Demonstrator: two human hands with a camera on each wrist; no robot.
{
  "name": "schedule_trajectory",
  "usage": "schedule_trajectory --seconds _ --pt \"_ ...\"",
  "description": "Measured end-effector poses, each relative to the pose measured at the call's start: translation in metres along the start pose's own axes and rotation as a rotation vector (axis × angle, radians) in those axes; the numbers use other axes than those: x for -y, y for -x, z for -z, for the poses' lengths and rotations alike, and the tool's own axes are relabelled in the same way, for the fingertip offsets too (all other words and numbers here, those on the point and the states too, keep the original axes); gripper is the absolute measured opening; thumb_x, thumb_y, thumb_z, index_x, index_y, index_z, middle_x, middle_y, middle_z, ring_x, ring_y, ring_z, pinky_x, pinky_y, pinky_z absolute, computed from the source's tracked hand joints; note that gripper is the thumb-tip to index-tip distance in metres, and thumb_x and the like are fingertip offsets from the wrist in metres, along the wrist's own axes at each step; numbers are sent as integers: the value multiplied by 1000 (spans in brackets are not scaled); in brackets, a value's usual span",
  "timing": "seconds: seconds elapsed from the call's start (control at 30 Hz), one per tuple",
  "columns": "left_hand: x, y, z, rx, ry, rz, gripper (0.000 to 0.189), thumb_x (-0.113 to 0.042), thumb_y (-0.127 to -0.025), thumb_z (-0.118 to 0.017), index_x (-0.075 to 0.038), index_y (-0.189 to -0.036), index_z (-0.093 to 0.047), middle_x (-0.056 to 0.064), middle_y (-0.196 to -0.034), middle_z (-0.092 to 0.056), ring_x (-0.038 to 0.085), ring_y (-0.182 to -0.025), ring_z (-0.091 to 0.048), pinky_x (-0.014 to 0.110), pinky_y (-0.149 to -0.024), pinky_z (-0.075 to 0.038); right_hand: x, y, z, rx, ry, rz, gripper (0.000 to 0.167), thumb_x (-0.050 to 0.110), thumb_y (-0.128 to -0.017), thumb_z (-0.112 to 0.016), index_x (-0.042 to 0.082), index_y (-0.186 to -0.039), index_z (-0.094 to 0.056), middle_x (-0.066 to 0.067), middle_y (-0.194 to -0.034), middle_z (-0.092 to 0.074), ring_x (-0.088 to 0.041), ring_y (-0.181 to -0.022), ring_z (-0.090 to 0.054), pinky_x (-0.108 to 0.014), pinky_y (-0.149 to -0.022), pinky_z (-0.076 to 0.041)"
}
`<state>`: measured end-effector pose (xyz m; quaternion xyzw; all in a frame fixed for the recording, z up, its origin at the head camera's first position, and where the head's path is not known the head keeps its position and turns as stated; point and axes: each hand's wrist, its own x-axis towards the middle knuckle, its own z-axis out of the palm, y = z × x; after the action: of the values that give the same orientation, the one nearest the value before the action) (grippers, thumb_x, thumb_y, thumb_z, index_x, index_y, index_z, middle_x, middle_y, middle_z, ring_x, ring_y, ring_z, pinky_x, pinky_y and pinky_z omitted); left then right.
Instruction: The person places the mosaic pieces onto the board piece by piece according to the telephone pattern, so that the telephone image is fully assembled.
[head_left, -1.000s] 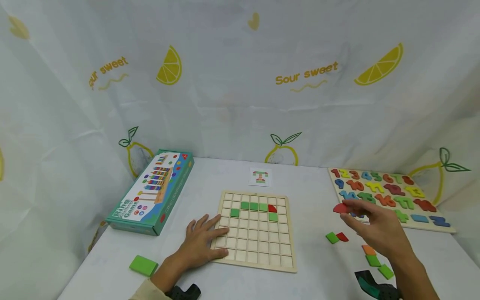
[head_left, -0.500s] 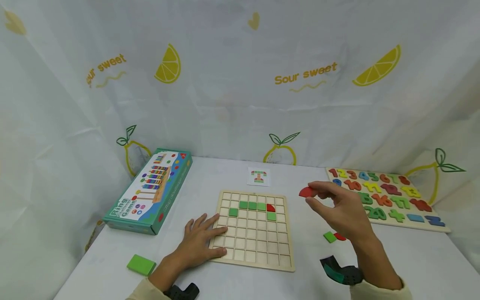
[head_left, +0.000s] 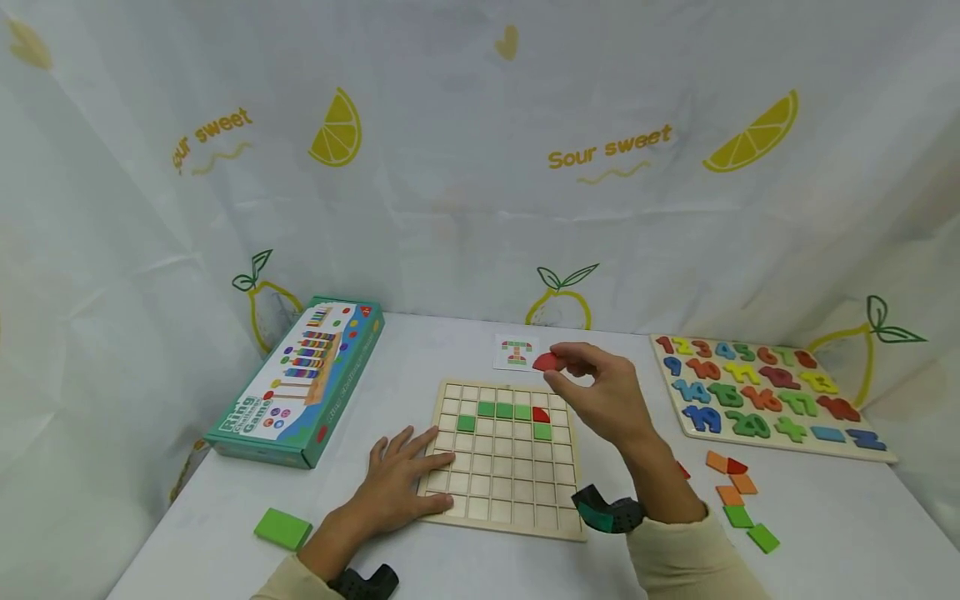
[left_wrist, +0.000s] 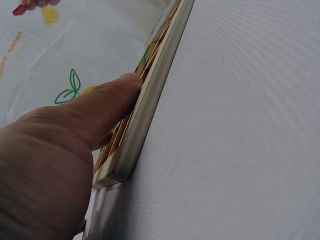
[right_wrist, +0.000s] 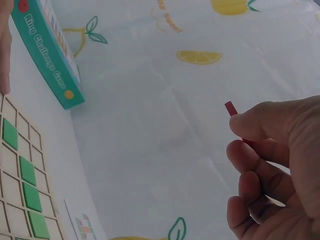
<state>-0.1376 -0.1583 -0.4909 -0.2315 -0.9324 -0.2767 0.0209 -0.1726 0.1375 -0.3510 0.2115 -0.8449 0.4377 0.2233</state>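
Note:
A wooden grid board (head_left: 506, 492) lies on the table, with several green square tiles (head_left: 505, 411) and one red quarter-round tile (head_left: 540, 414) in its upper cells. My left hand (head_left: 397, 483) rests with spread fingers on the board's left edge; its thumb (left_wrist: 112, 100) lies on the rim in the left wrist view. Above the board's far right corner, my right hand (head_left: 603, 392) pinches another red rounded tile (head_left: 547, 362) between thumb and fingertips. In the right wrist view only this tile's thin edge (right_wrist: 230, 107) shows. A small pattern card (head_left: 516, 352) lies behind the board, partly covered by that hand.
Loose orange, green and red tiles (head_left: 738, 517) lie at the right, one red piece partly behind the right forearm. A number puzzle board (head_left: 780, 446) is at the far right. On the left are a game box (head_left: 300, 383) and a green block (head_left: 282, 529).
My right hand has carried the red tile leftward from beside the number puzzle to above the board's far right corner. The left hand has stayed on the board.

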Motion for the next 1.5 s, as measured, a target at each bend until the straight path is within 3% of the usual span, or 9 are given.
schedule_trajectory --seconds 0.27,0.57,0.8,1.0,1.2,1.5 --pt "0 0 0 -5 -1 -2 60 -59 -80 -69 -24 -128 -65 6 -151 -37 43 -138 -23 69 -100 -8 -12 -10 -39 41 -79 -25 28 2 -80 -76 -1 -107 -70 -4 -85 -69 -25 -80 -61 -42 -73 -50" --pt "0 -1 0 -5 -15 2 61 -61 -79 -68 -25 -128 -65 5 -151 -37 42 -138 -23 69 -101 -8 -24 -12 -79 91 -80 -69 25 5 -82 -75 1 -106 -71 -2 -83 -68 -22 -80 -61 -39 -74 -50" --pt "-1 -1 -1 -8 -32 3 60 -61 -79 -69 -26 -128 -66 6 -151 -38 43 -137 -24 69 -101 -9 -38 -8 -105 146 -57 -151 23 11 -85 -74 4 -107 -71 1 -84 -67 -21 -81 -58 -37 -71 -49" --pt "-1 -1 0 -6 -25 3 59 -60 -79 -69 -25 -127 -66 6 -151 -38 43 -137 -23 69 -101 -8 -46 -6 -121 217 -32 -215 28 14 -87 -72 3 -112 -70 1 -86 -68 -26 -90 -58 -40 -76 -49" --pt "0 -1 0 -8 -25 -1 60 -59 -79 -69 -24 -128 -66 7 -151 -38 43 -137 -23 69 -101 -8 -55 -4 -133 263 -18 -228 25 13 -87 -72 3 -110 -71 -4 -93 -68 -31 -98 -56 -44 -79 -48" --pt "0 -1 -1 -7 -29 2 61 -61 -79 -68 -25 -128 -66 6 -151 -37 43 -138 -23 68 -101 -8 -64 -1 -145 308 81 -261 23 18 -84 -77 7 -104 -74 -5 -99 -66 -28 -102 -53 -42 -84 -48"
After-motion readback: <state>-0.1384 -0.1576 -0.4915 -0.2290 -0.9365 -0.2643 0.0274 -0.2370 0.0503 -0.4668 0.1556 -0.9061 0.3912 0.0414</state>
